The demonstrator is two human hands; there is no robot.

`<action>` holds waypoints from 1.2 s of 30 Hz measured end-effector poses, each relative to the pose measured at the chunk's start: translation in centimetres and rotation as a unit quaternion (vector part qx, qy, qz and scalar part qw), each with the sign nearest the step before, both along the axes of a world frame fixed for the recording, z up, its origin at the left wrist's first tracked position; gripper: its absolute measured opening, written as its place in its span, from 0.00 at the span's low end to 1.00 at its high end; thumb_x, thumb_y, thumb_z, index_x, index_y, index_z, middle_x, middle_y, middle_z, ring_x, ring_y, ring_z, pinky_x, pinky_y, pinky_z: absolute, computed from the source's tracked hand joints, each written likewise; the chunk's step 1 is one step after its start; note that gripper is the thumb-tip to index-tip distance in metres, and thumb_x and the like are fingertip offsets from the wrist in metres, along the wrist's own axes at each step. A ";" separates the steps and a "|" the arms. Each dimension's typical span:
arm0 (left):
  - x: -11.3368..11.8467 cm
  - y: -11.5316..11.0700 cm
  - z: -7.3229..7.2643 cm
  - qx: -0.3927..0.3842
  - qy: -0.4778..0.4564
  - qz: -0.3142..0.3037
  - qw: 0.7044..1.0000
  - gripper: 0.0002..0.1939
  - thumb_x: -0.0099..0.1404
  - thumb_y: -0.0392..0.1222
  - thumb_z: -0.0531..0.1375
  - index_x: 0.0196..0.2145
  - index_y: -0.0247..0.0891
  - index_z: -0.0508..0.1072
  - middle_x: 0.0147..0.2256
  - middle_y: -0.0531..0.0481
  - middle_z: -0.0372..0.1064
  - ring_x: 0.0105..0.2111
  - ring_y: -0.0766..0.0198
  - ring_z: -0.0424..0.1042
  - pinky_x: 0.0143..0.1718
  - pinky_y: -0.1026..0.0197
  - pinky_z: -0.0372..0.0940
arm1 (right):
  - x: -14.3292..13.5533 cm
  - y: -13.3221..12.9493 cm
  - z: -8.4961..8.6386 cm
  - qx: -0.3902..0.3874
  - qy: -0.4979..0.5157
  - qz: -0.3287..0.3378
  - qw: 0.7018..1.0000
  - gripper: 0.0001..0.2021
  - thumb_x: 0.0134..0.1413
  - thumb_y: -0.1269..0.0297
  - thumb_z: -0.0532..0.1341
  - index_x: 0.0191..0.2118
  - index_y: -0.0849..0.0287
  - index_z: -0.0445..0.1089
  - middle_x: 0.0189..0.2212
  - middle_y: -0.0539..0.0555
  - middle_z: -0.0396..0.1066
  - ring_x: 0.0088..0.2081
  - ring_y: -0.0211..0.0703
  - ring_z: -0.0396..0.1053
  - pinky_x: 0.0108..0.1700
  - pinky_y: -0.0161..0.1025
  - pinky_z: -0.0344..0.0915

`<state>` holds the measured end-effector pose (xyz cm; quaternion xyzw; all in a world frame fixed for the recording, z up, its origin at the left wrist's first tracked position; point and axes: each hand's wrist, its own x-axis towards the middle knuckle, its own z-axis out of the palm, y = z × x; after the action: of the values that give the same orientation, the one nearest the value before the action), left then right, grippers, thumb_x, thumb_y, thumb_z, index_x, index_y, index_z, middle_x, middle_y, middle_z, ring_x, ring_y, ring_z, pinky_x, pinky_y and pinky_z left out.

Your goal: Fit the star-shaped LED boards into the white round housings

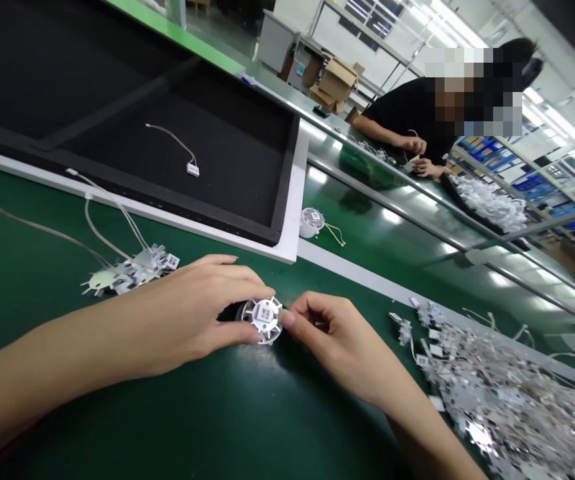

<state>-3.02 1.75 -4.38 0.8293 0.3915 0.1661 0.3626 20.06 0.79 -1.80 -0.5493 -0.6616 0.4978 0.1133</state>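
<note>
A round white housing (263,321) stands on the green tabletop, and in its top sits a star-shaped metal plate with a small printed label. My left hand (217,303) curves around the housing's left side, thumb at the near edge and index finger at the far edge. From the right, my right hand (322,327) pinches at the rim with thumb and index finger. Whatever lies between those fingertips is hidden. Behind my left hand, several star-shaped plates with wires (132,270) lie in a small pile.
At right spreads a large heap of wired metal plates (507,393). A black-lined tray (207,153) with a white edge holds one small wired piece (193,169). Beyond it stands another white housing (311,222) with wires. A person (412,113) works across the bench.
</note>
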 end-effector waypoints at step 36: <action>0.0 -0.8 -0.6 -0.035 0.062 0.023 0.997 0.32 0.66 0.63 0.61 0.65 0.57 0.63 0.63 0.55 0.65 0.68 0.36 0.51 0.61 0.34 0.62 | 0.3 -0.3 0.6 0.062 -0.051 0.056 0.995 0.10 0.67 0.58 0.58 0.34 0.54 0.70 0.29 0.46 0.73 0.31 0.36 0.66 0.32 0.34 0.58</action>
<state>-2.99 0.91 -5.00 0.8154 0.4380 0.1090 0.3625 20.40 0.53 -1.22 -0.5284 -0.7257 0.4323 0.0851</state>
